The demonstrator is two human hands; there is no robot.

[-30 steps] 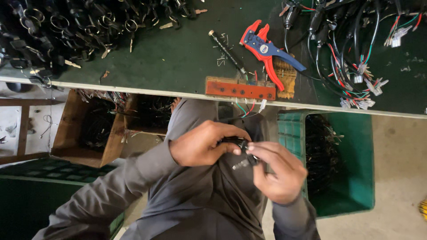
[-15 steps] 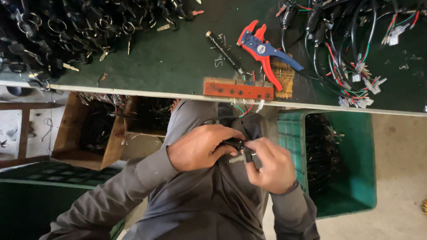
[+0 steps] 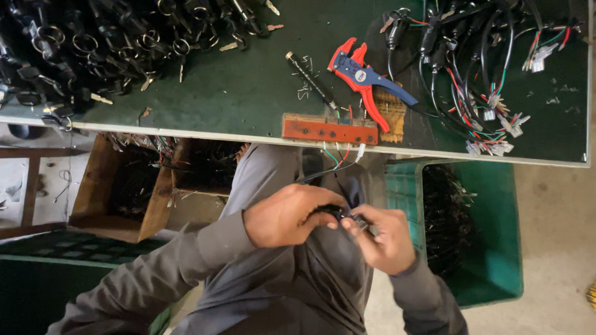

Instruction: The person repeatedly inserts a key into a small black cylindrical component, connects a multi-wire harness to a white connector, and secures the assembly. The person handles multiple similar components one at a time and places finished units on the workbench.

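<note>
Head view: both hands, left (image 3: 287,215) and right (image 3: 383,239), closed around small black connector (image 3: 340,214) over lap, below worktop (image 3: 248,93); likely to slip, thin wires (image 3: 335,160) snagging.

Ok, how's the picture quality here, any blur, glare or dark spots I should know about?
Head view: even daylight with no strong glare on the green table. The red and blue wire stripper looks sharp. The small dark part between the left hand and right hand is shadowed and slightly soft. The black pile at top left loses detail in darkness.
</note>
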